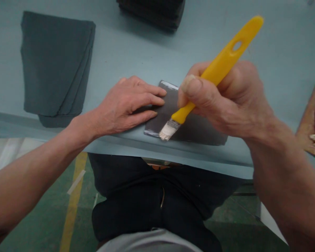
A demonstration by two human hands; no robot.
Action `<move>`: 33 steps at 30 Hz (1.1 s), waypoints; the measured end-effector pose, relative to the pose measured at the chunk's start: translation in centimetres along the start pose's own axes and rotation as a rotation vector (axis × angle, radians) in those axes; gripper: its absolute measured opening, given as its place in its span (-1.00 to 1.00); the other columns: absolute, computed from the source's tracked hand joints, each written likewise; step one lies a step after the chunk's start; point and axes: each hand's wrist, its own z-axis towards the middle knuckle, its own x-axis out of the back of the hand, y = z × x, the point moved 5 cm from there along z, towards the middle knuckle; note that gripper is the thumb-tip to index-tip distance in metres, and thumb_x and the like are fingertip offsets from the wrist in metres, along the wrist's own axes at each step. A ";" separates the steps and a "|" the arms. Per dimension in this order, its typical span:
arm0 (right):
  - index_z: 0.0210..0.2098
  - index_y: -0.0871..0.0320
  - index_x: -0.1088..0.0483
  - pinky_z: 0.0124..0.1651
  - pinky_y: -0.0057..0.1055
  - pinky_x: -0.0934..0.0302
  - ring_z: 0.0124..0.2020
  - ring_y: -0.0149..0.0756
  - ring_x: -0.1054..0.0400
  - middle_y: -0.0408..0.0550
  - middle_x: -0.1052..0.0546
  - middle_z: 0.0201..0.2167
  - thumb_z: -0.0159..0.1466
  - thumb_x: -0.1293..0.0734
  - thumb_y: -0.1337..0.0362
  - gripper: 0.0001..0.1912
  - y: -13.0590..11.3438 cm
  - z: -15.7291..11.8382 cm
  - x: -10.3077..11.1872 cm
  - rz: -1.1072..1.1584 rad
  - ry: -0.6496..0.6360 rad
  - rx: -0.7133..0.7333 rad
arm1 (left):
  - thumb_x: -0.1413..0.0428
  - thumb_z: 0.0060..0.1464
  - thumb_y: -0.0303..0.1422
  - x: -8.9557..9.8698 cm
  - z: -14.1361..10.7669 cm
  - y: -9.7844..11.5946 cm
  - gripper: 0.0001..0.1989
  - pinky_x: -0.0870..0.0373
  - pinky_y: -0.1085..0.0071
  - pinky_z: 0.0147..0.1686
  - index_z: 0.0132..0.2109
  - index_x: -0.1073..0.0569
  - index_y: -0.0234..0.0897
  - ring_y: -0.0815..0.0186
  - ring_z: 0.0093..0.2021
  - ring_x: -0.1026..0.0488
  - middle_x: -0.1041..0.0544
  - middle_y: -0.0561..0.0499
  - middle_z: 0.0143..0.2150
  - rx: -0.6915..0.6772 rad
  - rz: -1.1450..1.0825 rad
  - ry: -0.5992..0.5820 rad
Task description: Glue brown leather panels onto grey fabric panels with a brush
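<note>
A dark grey flat piece (pixel 194 127) lies near the front edge of the table, with whitish streaks at its upper left and lower left corners. My left hand (pixel 131 103) rests flat with its fingers apart, their tips on the left side of that piece. In my right hand (pixel 220 94) is a brush with a yellow handle (pixel 222 63), gripped between thumb and fingers. The whitish bristles (pixel 167 131) point down at the piece's lower left edge; whether they touch it I cannot tell.
Several dark sheets (pixel 55 66) lie overlapped on the blue-green table (pixel 115 52) at the left. A thick dark stack (pixel 153 12) sits at the top. At the right edge is a brown board (pixel 308 120) with something pale on it.
</note>
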 end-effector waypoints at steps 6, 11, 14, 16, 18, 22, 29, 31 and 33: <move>-0.52 0.09 -0.33 -0.40 -0.47 -0.18 -0.53 -0.49 -0.14 -0.26 -0.31 -0.55 0.54 -0.33 -0.05 -0.45 0.4 0.2 -1.3 0.079 -0.015 0.085 | 0.01 0.50 -0.07 0.1 -0.2 0.1 -0.65 -0.34 0.05 0.31 0.18 -0.59 0.02 0.13 0.22 -0.53 -0.67 0.08 0.16 -0.030 0.015 0.038; -0.55 0.03 -0.37 -0.46 -0.40 -0.16 -0.55 -0.42 -0.16 -0.22 -0.32 -0.61 0.45 -0.37 -0.19 -0.42 0.8 -0.2 0.0 0.032 -0.056 -0.022 | -0.01 0.49 -0.09 0.2 -0.4 0.0 -0.62 -0.31 -0.03 0.36 0.21 -0.58 -0.12 0.08 0.25 -0.49 -0.62 0.06 0.29 0.048 0.021 -0.007; -0.54 0.02 -0.42 -0.48 -0.41 -0.15 -0.59 -0.46 -0.15 -0.24 -0.34 -0.64 0.41 -0.43 -0.18 -0.47 1.0 -0.6 0.8 0.065 -0.066 -0.040 | -0.01 0.49 -0.06 0.1 -0.4 -0.2 -0.62 -0.34 -0.06 0.34 0.22 -0.56 -0.04 0.08 0.27 -0.49 -0.57 0.08 0.36 0.024 0.055 0.002; -0.55 0.02 -0.44 -0.48 -0.42 -0.16 -0.61 -0.49 -0.15 -0.25 -0.35 -0.64 0.40 -0.44 -0.17 -0.47 1.2 -0.9 1.2 0.071 -0.077 -0.040 | -0.02 0.48 -0.06 0.1 -0.4 -0.3 -0.65 -0.36 -0.07 0.31 0.22 -0.55 0.04 0.09 0.28 -0.51 -0.56 0.10 0.38 -0.005 0.060 0.027; -0.53 0.03 -0.47 -0.47 -0.43 -0.17 -0.60 -0.49 -0.16 -0.25 -0.37 -0.63 0.42 -0.42 -0.15 -0.48 1.6 -1.4 1.6 0.051 -0.071 -0.051 | -0.04 0.47 -0.08 0.1 -0.5 -0.3 -0.69 -0.38 -0.08 0.31 0.21 -0.55 0.08 0.09 0.29 -0.52 -0.56 0.11 0.39 -0.016 0.057 0.036; -0.44 0.07 -0.48 -0.42 -0.47 -0.23 -0.58 -0.52 -0.17 -0.28 -0.42 -0.56 0.50 -0.36 -0.05 -0.54 1.9 -2.5 2.3 0.002 -0.080 -0.014 | -0.08 0.45 -0.12 0.1 -0.4 -0.4 -0.70 -0.38 -0.11 0.32 0.21 -0.55 0.09 0.06 0.28 -0.54 -0.55 0.10 0.39 -0.009 0.045 0.034; -0.37 0.12 -0.45 -0.28 -0.47 -0.27 -0.41 -0.49 -0.39 -0.23 -0.53 -0.45 0.57 -0.29 0.04 -0.58 2.2 -4.6 3.7 -0.091 -0.079 -0.056 | -0.15 0.38 -0.13 0.4 -0.3 -0.6 -0.71 -0.42 -0.09 0.30 0.19 -0.56 0.18 0.04 0.23 -0.60 -0.59 0.19 0.36 -0.013 0.042 0.060; -0.37 0.11 -0.46 -0.28 -0.44 -0.27 -0.41 -0.46 -0.39 -0.22 -0.53 -0.44 0.56 -0.31 0.06 -0.60 2.3 -5.1 4.3 -0.101 -0.069 -0.062 | -0.15 0.38 -0.15 0.4 -0.3 -0.5 -0.70 -0.42 -0.08 0.29 0.20 -0.56 0.19 0.05 0.22 -0.60 -0.58 0.20 0.36 -0.020 0.055 0.063; -0.37 0.10 -0.48 -0.30 -0.42 -0.25 -0.42 -0.45 -0.38 -0.22 -0.53 -0.46 0.55 -0.33 0.05 -0.60 2.5 -5.7 5.0 -0.124 -0.049 -0.079 | -0.15 0.38 -0.17 0.4 -0.4 -0.4 -0.69 -0.43 -0.07 0.29 0.21 -0.56 0.20 0.05 0.22 -0.60 -0.58 0.20 0.36 -0.028 0.067 0.068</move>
